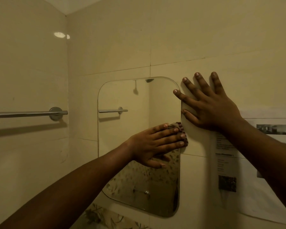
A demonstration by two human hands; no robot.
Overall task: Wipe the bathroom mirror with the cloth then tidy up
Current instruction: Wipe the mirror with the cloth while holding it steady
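Mirror (130, 96): a rounded-corner pane fixed flat to the tiled wall (188, 38), in the centre of the view. Its upper half reflects plain tile and a rail; its lower half reflects a leaf-patterned surface and looks mottled.

Cloth (185, 138): a dark, checked piece pressed against the glass at the mirror's right edge, about halfway up. Only its top and right margins show past the fingers covering it.

Left hand (155, 142): laid flat over the cloth with fingers extended and close together, fingertips pointing right toward the mirror's edge. The thumb lies lower, against the glass. The fingers are not curled round the cloth – they press it to the surface.

Right hand (210, 109): palm flat on the wall just beside the mirror's right edge, above the left hand, fingers spread wide and straight. It holds nothing. The little finger and the thumb reach the mirror's edge; the other fingers rest on tile.

Surroundings:
- Towel rail (28, 114) – a metal bar on the adjoining left wall, well apart from the mirror.
- Printed sheet (254, 195) on the wall to the right, partly behind the right forearm; its text is too blurred to read.
- A leaf-patterned strip (106, 217) below the mirror's lower edge.
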